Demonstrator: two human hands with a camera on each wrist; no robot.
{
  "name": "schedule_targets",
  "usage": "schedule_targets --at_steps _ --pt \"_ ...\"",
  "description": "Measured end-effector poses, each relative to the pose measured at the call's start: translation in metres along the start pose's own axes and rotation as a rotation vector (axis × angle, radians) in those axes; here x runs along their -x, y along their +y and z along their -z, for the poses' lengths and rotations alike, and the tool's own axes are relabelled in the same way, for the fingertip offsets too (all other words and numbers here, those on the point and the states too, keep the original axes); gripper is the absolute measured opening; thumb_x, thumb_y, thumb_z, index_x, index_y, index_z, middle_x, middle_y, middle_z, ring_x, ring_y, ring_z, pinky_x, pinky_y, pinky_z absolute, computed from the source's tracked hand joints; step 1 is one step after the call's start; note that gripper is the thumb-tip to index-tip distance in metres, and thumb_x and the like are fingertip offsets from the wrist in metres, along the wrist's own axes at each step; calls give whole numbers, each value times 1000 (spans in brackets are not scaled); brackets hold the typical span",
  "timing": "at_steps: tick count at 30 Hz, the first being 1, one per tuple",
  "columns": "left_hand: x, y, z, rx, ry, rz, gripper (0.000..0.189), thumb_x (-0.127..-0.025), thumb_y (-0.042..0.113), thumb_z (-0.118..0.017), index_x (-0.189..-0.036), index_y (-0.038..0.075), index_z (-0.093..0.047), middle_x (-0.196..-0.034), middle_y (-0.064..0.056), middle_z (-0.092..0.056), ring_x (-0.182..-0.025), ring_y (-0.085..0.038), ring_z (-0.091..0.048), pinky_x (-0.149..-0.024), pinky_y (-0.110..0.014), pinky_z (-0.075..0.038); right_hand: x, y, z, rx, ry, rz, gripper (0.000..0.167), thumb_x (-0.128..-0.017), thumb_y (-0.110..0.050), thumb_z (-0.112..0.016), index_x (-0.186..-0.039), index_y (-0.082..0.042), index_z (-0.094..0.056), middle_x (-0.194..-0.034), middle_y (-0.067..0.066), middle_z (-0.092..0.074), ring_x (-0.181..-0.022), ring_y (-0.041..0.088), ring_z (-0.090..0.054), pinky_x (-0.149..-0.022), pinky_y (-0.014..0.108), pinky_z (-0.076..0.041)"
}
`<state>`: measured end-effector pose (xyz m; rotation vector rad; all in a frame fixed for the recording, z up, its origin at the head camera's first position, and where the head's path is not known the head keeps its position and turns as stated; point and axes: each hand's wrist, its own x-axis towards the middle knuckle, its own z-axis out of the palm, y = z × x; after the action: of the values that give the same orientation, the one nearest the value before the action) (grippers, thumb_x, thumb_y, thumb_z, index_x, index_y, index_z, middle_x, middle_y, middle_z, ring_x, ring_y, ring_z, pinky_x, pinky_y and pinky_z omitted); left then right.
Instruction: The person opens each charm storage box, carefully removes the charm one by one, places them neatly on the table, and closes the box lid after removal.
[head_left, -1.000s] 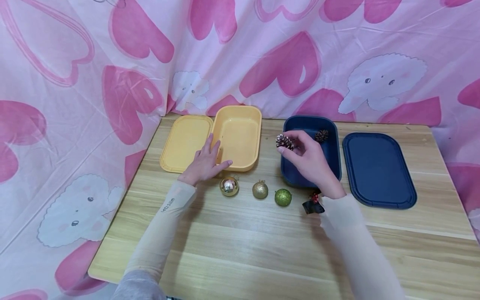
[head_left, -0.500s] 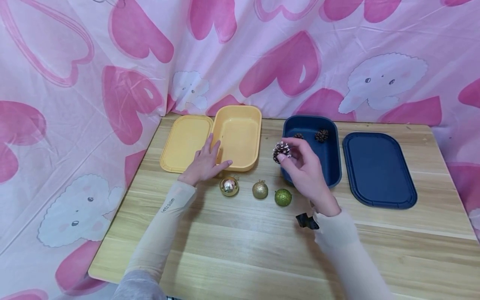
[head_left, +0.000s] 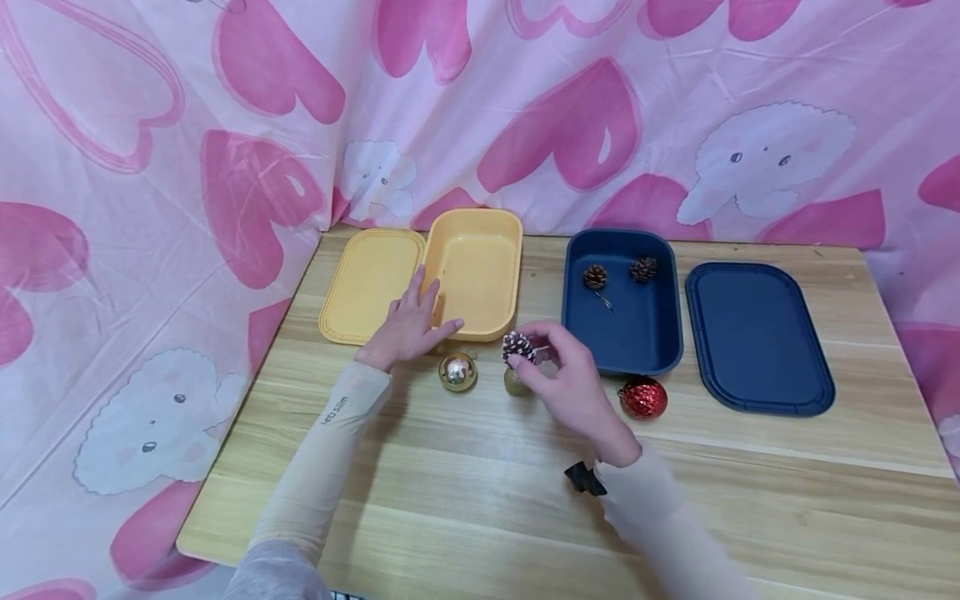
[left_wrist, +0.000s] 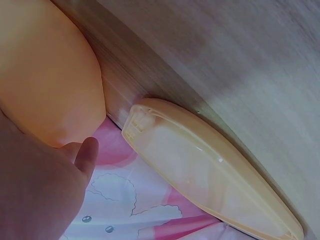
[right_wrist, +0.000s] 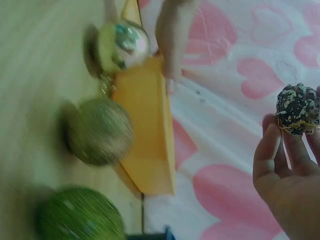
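Observation:
My right hand (head_left: 566,387) pinches a white-tipped pine cone (head_left: 518,348) above the table, in front of the gold glitter ball (head_left: 514,383). The same pine cone (right_wrist: 297,109) shows at the right edge of the right wrist view. Fingers spread and straight, my left hand (head_left: 408,327) rests at the near left side of the yellow box (head_left: 517,283). Two brown pine cones, one on the left (head_left: 596,277) and one on the right (head_left: 643,269), lie inside the blue box (head_left: 567,325). The green glitter ball (right_wrist: 80,215) is hidden by my right hand in the head view.
A shiny gold ball (head_left: 457,372) lies by my left hand. The red ball (head_left: 643,398) sits before the blue box. The yellow lid (head_left: 371,287) and the blue lid (head_left: 759,337) lie flat at either side. A pink curtain (head_left: 450,108) hangs behind the table (head_left: 465,500).
My right hand has carried the white-tipped pine cone left and toward me, away from the blue box. The red ball and second brown cone have come into sight. My left hand has stayed put.

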<state>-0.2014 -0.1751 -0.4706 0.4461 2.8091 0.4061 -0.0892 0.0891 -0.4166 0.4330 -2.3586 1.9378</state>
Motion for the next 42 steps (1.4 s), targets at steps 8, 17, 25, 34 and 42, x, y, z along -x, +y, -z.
schedule_targets --at_steps 8,17,25,34,42 --pt "0 0 1 10 4 8 98 -89 75 -32 -155 8 -10 -160 -9 22 -149 -36 -9 -116 -59 -19 20 10 -25 -35 -54 -117 31 -88 -13 -69 -117 -6 -59 -100 9 -66 -82 17 -62 -69 24 -54" --pt "0 0 0 6 9 -2 97 -89 74 -32 -155 6 -10 -160 -10 23 -148 -40 -12 -116 -60 -19 38 26 -44 -66 -100 -229 34 -88 -18 -71 -116 -4 -58 -95 10 -68 -77 20 -69 -65 26 -57" --pt "1 0 0 14 14 -6 97 -90 73 -34 -155 5 -12 -161 -13 19 -148 -40 -12 -114 -60 -20 44 33 -52 38 -112 -280 34 -87 -18 -71 -115 -2 -60 -97 4 -62 -77 12 -65 -67 22 -57" --pt "1 0 -1 11 22 -7 97 -90 73 -35 -154 4 -13 -161 -13 20 -148 -40 -12 -114 -61 -21 46 44 -59 253 -166 -293 29 -89 -22 -68 -112 -7 -60 -97 2 -60 -81 9 -62 -72 22 -53" --pt "1 0 -1 15 18 -3 96 -90 72 -35 -154 4 -13 -161 -13 20 -148 -39 -11 -114 -60 -21 45 48 -64 301 -185 -336 27 -91 -24 -65 -111 -6 -59 -96 3 -59 -78 8 -63 -73 28 -52"
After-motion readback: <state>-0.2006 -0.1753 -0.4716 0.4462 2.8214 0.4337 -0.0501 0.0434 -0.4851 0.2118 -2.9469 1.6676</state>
